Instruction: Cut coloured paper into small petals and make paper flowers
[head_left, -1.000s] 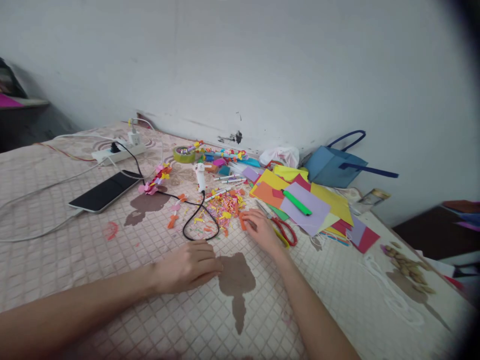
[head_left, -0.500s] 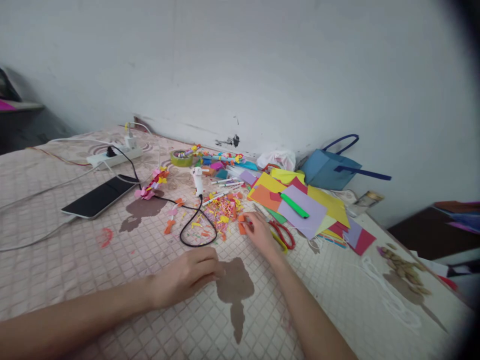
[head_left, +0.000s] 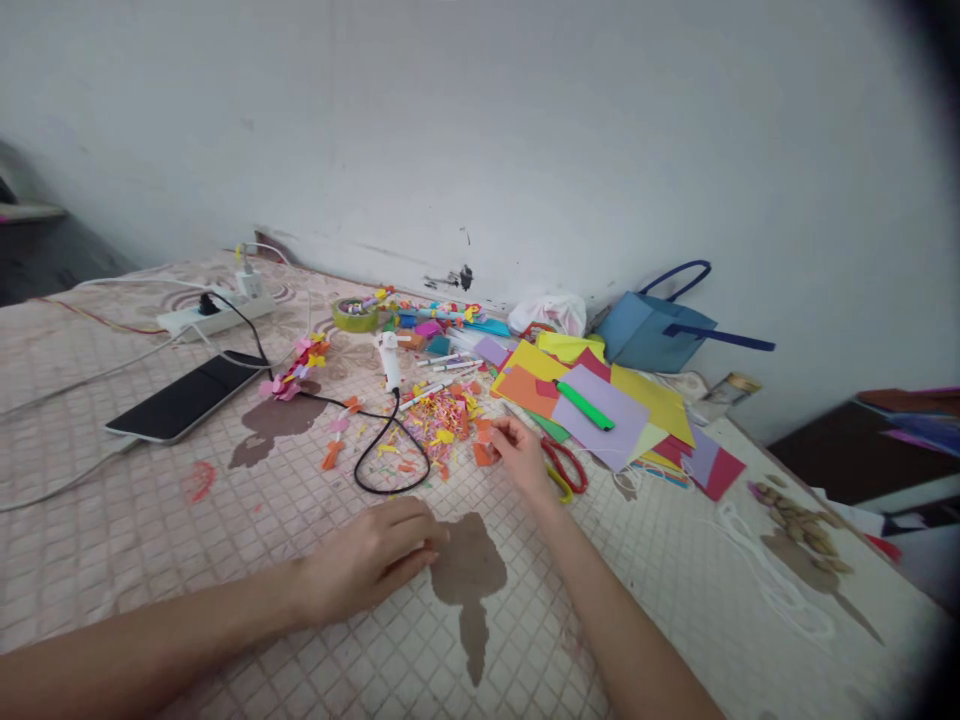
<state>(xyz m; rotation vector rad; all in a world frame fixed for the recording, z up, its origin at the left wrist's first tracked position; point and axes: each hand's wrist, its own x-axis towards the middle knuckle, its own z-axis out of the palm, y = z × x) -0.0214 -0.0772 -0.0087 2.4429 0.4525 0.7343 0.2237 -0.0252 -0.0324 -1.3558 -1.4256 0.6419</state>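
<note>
My right hand (head_left: 519,455) pinches a small orange paper piece (head_left: 484,432) at the right edge of a heap of paper scraps (head_left: 442,415). Another bit of orange paper lies just below it. Beside that hand are scissors (head_left: 566,468) with red and yellow handles, their blades partly covered. Nearer to me, my left hand (head_left: 379,550) lies low over the tablecloth with its fingers curled in; anything between them is hidden. A white glue gun (head_left: 390,360) stands behind the scraps, its black cord looped in front.
Coloured paper sheets (head_left: 604,410) carry a green cutter (head_left: 585,405). At the left are a phone-like black device (head_left: 187,395), a power strip (head_left: 217,318) and paper flowers (head_left: 300,367). Tape (head_left: 355,318) and a blue bag (head_left: 652,330) stand near the wall; white string (head_left: 772,580) lies right.
My right hand has shifted slightly, its fingers lifting a little on the orange paper, and more orange shows beneath. My left hand stays almost in place. The whole view has moved a little.
</note>
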